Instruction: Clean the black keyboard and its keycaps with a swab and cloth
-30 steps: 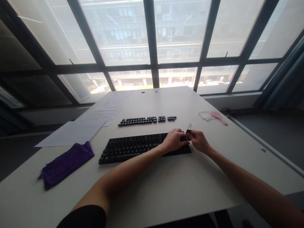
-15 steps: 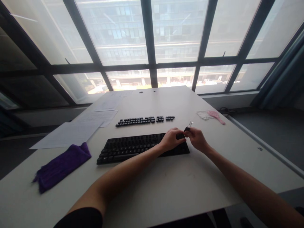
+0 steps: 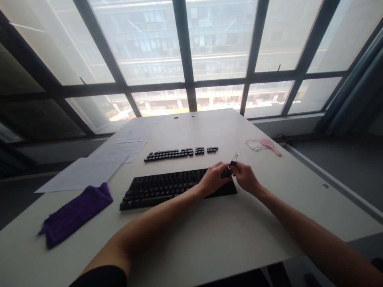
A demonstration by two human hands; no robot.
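My right hand (image 3: 247,177) is closed on a keycap puller (image 3: 232,163), a small black piece with silver wire prongs pointing up. Close against it, my left hand (image 3: 214,177) curls its thumb and fingers near the puller; whatever lies between its fingertips is too small to make out. Both hands are over the right end of a black keyboard (image 3: 161,187), whose far rows look bare of keycaps while keycaps show on the near left rows. Behind the keyboard, loose black keycaps (image 3: 170,153) stand in rows on the white table (image 3: 191,133).
A folded purple cloth (image 3: 76,215) lies left of the keyboard. Paper sheets (image 3: 86,171) cover the table's left edge. To the right are a pink hairbrush (image 3: 271,146) and a clear plastic bag (image 3: 254,144). Large windows (image 3: 155,44) stand beyond the table.
The keycap puller has turned more upright, its prongs pointing further up. Both hands remain together over the keyboard's right end. The whole view has shifted slightly.
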